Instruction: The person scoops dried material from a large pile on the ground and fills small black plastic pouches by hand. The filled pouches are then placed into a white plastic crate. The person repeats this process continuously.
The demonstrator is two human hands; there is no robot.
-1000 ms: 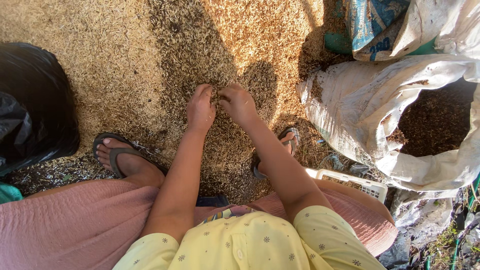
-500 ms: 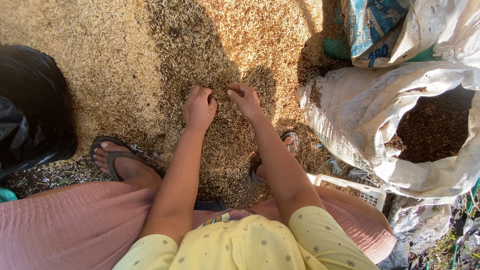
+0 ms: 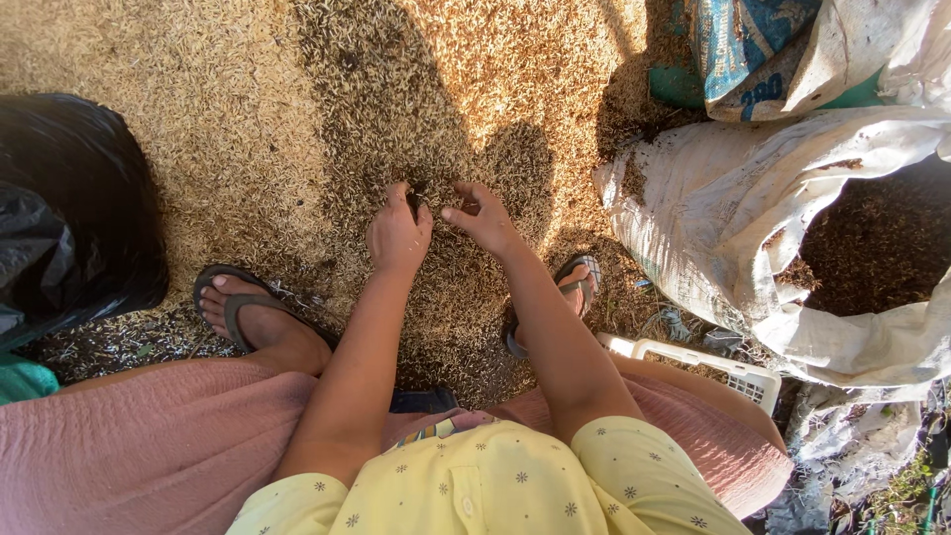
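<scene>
A wide spread of golden-brown unhusked grain (image 3: 297,149) covers the ground, part in sun and part in the person's shadow, and both hands work in the shaded patch at its middle. The left hand (image 3: 398,233) is curled downward with fingers bunched, its fingertips touching the grain; whether it has closed on any cannot be told. The right hand (image 3: 483,216) is just beside it, half open, thumb and forefinger drawn toward each other as in a pinch, low over the same spot; whether anything lies between them is too small to tell. The two hands are close but not touching. Below them, a foot in a dark rubber flip-flop (image 3: 248,312) stands on the grain to the left, and a second sandalled foot (image 3: 567,292) shows by the right forearm. To the right lies a large white woven sack (image 3: 723,228), its mouth open on dark grain inside. A white plastic slotted basket (image 3: 708,367) edges out beside the knee. A black plastic bag (image 3: 74,198) sits at the far left.
</scene>
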